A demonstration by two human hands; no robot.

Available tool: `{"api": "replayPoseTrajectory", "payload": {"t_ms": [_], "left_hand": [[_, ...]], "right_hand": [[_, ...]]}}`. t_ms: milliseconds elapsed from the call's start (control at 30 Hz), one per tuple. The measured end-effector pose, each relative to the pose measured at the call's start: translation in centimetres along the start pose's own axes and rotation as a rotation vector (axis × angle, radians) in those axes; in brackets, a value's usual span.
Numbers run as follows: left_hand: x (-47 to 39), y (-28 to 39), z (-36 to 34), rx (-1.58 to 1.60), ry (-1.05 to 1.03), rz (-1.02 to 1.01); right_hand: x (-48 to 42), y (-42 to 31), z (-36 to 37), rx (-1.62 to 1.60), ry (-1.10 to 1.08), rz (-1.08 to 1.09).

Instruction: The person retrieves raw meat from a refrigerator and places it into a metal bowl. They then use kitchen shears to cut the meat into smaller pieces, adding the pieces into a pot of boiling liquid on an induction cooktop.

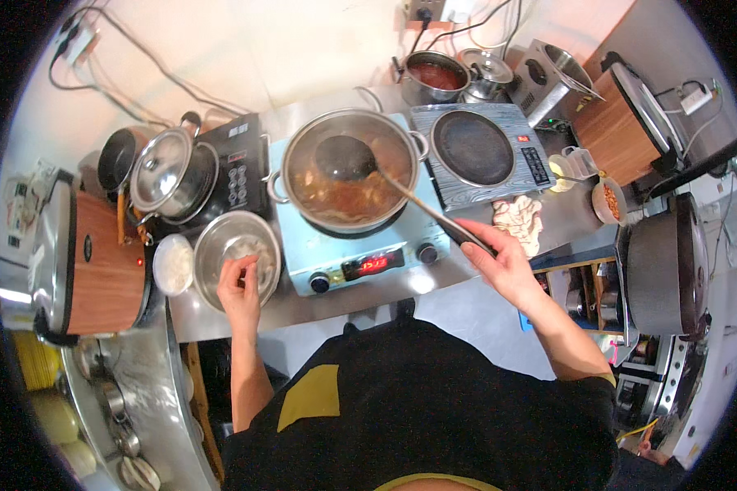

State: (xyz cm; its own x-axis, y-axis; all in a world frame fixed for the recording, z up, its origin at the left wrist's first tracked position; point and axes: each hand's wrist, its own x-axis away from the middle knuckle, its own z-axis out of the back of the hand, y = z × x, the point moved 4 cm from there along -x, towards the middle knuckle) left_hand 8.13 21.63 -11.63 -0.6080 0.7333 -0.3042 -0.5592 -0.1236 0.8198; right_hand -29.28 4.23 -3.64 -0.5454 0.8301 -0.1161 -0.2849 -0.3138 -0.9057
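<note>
My right hand point(500, 261) grips the dark handle of a long ladle point(417, 201), whose round bowl dips into a large two-handled steel pot point(288, 199). The pot holds reddish-brown broth point(356, 196) with pieces in it and stands on a light blue induction cooker point(307, 258) with a lit red display. My left hand point(239, 285) is over a steel bowl point(206, 264) at the cooker's left, fingertips bent together; whether they pinch anything cannot be told. Some pale matter lies in the bowl. Beside it stands a white tub point(174, 265) with white contents.
A black cooker point(239, 178) bears a lidded pot point(166, 166) at left. At right are a patterned cooker point(454, 190) with a flat round plate, a crumpled cloth point(519, 224) and a small bowl point(608, 201). A pot of red sauce point(435, 77) stands behind. Wood-patterned appliances flank the counter.
</note>
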Motion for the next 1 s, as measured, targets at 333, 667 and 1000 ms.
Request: {"api": "replayPoseTrajectory", "payload": {"t_ms": [333, 667, 1000], "left_hand": [[1.3, 2.6, -2.2, -0.132, 0.108, 0.096], [4.7, 6.2, -2.5, -0.407, 0.154, 0.145], [4.8, 5.2, -1.8, -0.375, 0.057, -0.007]], "right_hand": [[-12.2, 9.8, 8.9, 0.219, 0.307, 0.120], [-16.6, 21.0, 8.5, 0.927, 0.393, 0.247], [-9.0, 14.6, 5.1, 0.905, 0.431, 0.508]]}}
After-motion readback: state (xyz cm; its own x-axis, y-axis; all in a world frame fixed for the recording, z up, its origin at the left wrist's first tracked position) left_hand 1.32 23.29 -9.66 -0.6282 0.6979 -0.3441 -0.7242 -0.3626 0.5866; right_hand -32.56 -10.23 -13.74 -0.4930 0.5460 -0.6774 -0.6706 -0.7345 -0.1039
